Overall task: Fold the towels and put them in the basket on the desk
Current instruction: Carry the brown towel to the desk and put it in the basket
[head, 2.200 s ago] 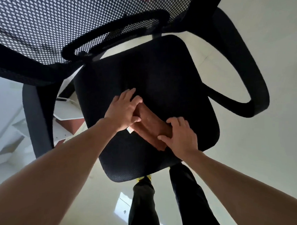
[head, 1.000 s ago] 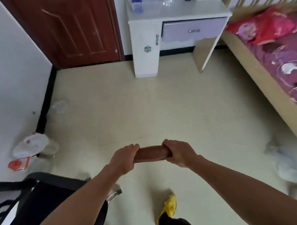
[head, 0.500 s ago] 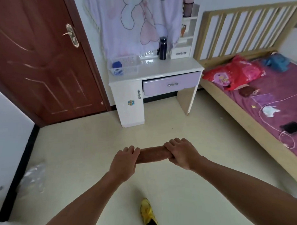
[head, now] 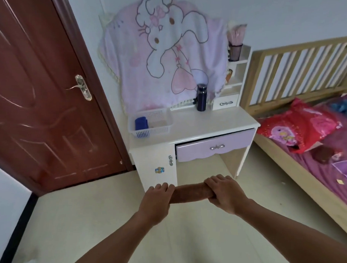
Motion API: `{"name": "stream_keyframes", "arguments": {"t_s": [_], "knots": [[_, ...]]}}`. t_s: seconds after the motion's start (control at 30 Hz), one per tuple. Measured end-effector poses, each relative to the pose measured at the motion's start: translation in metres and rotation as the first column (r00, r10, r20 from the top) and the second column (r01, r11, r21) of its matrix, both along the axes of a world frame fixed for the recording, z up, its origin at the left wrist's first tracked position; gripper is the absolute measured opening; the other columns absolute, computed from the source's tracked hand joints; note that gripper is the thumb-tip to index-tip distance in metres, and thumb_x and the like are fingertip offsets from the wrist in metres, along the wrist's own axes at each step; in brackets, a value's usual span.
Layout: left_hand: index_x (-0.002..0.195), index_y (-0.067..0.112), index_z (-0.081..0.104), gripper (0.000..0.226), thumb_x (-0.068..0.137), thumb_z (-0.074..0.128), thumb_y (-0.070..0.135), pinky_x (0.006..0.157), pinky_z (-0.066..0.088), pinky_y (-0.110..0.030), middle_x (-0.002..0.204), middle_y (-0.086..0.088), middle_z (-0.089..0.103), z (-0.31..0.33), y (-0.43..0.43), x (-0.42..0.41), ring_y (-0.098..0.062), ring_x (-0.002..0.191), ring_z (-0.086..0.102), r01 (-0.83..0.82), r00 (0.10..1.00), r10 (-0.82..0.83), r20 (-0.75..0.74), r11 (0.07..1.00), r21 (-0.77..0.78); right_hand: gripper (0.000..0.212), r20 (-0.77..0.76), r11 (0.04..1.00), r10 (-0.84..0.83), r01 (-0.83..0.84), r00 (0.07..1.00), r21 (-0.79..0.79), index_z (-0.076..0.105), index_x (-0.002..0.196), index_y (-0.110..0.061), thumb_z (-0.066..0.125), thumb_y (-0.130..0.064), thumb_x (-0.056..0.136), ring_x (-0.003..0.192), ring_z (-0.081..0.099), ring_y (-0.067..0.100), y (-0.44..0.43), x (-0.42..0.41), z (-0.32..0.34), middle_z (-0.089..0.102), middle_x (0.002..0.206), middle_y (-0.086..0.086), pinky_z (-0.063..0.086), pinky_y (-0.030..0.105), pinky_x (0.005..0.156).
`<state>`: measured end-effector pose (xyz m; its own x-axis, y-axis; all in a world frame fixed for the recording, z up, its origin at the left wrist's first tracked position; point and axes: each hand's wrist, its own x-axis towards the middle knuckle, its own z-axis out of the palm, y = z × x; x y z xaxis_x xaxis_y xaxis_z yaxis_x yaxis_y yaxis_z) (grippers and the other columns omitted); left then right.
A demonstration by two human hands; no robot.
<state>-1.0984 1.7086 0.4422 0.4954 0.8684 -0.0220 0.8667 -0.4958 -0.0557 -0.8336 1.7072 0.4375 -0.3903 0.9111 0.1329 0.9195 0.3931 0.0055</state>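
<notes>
Fingers of left hand (head: 156,202) and right hand (head: 224,195) are gripping both ends of the brown rolled cloth towel (head: 188,193), well short of the white plastic mesh basket (head: 159,130); slackening risks it unfolding.

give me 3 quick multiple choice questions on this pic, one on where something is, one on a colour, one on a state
1. Where does the basket stand?
A. on a chair
B. on the desk top
C. on a windowsill

2. What colour is the stored towel, inside the basket?
A. blue
B. yellow
C. green

3. How is the brown towel held?
A. by one hand alone
B. by both hands, one at each end
C. not held, it lies on the desk

Answers:
1 B: the basket sits on the white desk top.
2 A: blue cloth shows through the basket's mesh wall.
3 B: the left hand and the right hand each grip one end, in front of the desk.
</notes>
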Motion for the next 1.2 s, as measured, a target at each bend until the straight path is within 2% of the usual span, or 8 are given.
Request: {"name": "stream_keyframes", "arguments": {"t_s": [0.17, 0.3, 0.5, 0.63, 0.8, 0.93, 1.07, 1.2], "knots": [[0.122, 0.017, 0.052, 0.041, 0.081, 0.059, 0.020, 0.076, 0.046, -0.035, 0.109, -0.004, 0.062, -0.007, 0.104, 0.008, -0.026, 0.093, 0.060, -0.086, 0.996, 0.087, 0.030, 0.996, -0.007, 0.035, -0.012, 0.998, 0.067, -0.067, 0.998, 0.010, 0.060, 0.090, -0.023, 0.056, -0.042, 0.060, 0.070, 0.061, 0.017, 0.126, 0.005, -0.009, 0.064, 0.079, -0.008, 0.049, 0.030, 0.059], [0.124, 0.021, 0.049, 0.037, 0.088, 0.055, 0.023, 0.080, 0.043, -0.031, 0.114, 0.000, 0.059, -0.009, 0.189, 0.013, -0.021, 0.096, 0.057, -0.183, 0.976, 0.185, 0.116, 0.983, -0.026, 0.042, -0.097, 0.992, 0.117, -0.121, 0.988, -0.034, 0.061, 0.097, -0.021, 0.044, -0.044, 0.065, 0.084, 0.062, 0.021, 0.231, 0.007, -0.007, 0.066, 0.091, -0.004, 0.049, 0.034, 0.069], [0.114, 0.023, 0.051, 0.031, 0.085, 0.061, 0.025, 0.081, 0.046, -0.026, 0.110, 0.002, 0.055, -0.005, 0.293, 0.015, -0.016, 0.095, 0.053, -0.376, 0.876, 0.399, 0.272, 0.917, -0.136, 0.039, -0.266, 0.958, 0.140, -0.198, 0.954, -0.206, 0.057, 0.108, -0.025, 0.068, -0.042, 0.075, 0.099, 0.056, 0.015, 0.373, -0.007, 0.023, 0.062, 0.106, -0.007, 0.040, 0.027, 0.076], [0.112, 0.022, 0.053, 0.030, 0.084, 0.063, 0.029, 0.082, 0.049, -0.025, 0.108, 0.003, 0.055, -0.008, 0.346, -0.002, -0.013, 0.094, 0.053, -0.451, 0.812, 0.489, 0.317, 0.872, -0.190, 0.038, -0.372, 0.898, 0.007, -0.170, 0.928, -0.406, 0.057, 0.102, -0.031, 0.075, -0.038, 0.070, 0.091, 0.055, 0.011, 0.448, -0.036, 0.031, 0.061, 0.097, -0.011, 0.043, 0.027, 0.078], [0.114, 0.023, 0.051, 0.038, 0.081, 0.069, 0.026, 0.087, 0.051, -0.023, 0.105, 0.006, 0.061, -0.012, 0.418, -0.031, -0.010, 0.094, 0.059, -0.462, 0.683, 0.575, 0.450, 0.817, -0.345, 0.035, -0.518, 0.798, -0.234, -0.142, 0.822, -0.586, 0.063, 0.089, -0.017, 0.075, -0.026, 0.057, 0.082, 0.063, 0.024, 0.534, -0.071, 0.029, 0.067, 0.087, 0.003, 0.056, 0.041, 0.072], [0.107, 0.021, 0.050, 0.035, 0.077, 0.069, 0.020, 0.083, 0.054, -0.030, 0.099, 0.002, 0.062, -0.018, 0.477, -0.052, -0.013, 0.089, 0.061, -0.417, 0.622, 0.629, 0.467, 0.771, -0.482, 0.022, -0.561, 0.759, -0.367, -0.110, 0.742, -0.642, 0.063, 0.090, -0.009, 0.071, -0.011, 0.070, 0.076, 0.058, 0.023, 0.594, -0.105, 0.028, 0.062, 0.081, 0.007, 0.047, 0.033, 0.066], [0.097, 0.018, 0.052, 0.029, 0.074, 0.069, 0.016, 0.077, 0.050, -0.028, 0.101, -0.002, 0.055, -0.028, 0.521, -0.065, -0.018, 0.086, 0.059, -0.431, 0.526, 0.709, 0.469, 0.698, -0.572, 0.023, -0.591, 0.769, -0.404, -0.091, 0.699, -0.633, 0.063, 0.101, -0.011, 0.064, -0.009, 0.079, 0.085, 0.061, 0.026, 0.640, -0.139, 0.027, 0.064, 0.090, 0.008, 0.050, 0.034, 0.070], [0.107, 0.012, 0.053, 0.032, 0.077, 0.066, 0.011, 0.073, 0.047, -0.024, 0.092, 0.000, 0.057, -0.044, 0.554, -0.067, -0.016, 0.083, 0.056, -0.399, 0.430, 0.793, 0.432, 0.596, -0.697, 0.035, -0.537, 0.804, -0.352, -0.046, 0.767, -0.593, 0.061, 0.118, -0.014, 0.062, -0.012, 0.084, 0.091, 0.060, 0.022, 0.681, -0.167, 0.014, 0.062, 0.101, 0.003, 0.047, 0.027, 0.068]]}}
